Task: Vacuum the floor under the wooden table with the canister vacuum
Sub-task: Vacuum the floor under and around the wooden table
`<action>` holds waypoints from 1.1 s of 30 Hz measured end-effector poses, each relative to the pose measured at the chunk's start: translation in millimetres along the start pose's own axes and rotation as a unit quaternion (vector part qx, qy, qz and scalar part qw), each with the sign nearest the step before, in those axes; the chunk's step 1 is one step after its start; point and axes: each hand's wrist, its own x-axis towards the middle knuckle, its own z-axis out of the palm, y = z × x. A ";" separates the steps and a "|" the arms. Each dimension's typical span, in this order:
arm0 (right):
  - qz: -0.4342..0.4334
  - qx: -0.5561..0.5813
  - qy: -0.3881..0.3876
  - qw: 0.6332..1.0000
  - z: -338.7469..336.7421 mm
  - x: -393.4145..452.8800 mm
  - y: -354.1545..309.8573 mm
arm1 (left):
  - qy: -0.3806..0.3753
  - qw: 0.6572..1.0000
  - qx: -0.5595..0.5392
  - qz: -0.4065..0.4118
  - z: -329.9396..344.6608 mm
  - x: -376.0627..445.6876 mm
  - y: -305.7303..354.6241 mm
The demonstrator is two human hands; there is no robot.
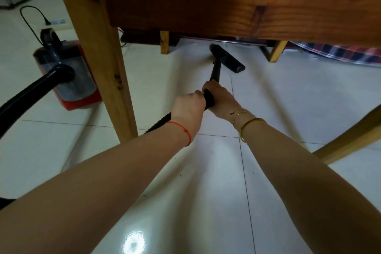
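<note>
The wooden table (226, 0) fills the top of the view, its near left leg (97, 53) standing on the white tiled floor (288, 99). Under it, a black vacuum wand (215, 71) ends in a black floor nozzle (226, 59) lying flat on the tiles near the far legs. My left hand (188, 109) grips the wand's rear end where the ribbed hose joins. My right hand (221, 99) grips the wand just ahead of it. The red and grey canister vacuum (66, 74) stands left of the near leg, with its black hose (31, 93) curving off the left edge.
Two far table legs (165, 42) (277, 51) flank the nozzle. A plaid cloth (340, 53) lies at the far right. A wooden chair leg (350, 138) slants in at right. A power strip (59, 24) with a black cord (28, 20) lies behind the canister.
</note>
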 end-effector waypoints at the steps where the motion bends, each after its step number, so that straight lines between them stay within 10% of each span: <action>1: 0.001 -0.003 0.005 1.000 -4.1 0.2 5.4 | 0.006 1.000 0.003 0.011 -0.8 4.4 5.1; 15: 0.007 -0.056 0.049 0.997 -15.2 -34.0 17.4 | 0.016 0.998 0.017 0.053 -6.7 -5.8 24.2; 33: -0.133 -0.193 0.055 0.971 14.1 -123.8 -142.9 | 0.001 0.997 0.050 0.060 -69.3 -165.7 -92.6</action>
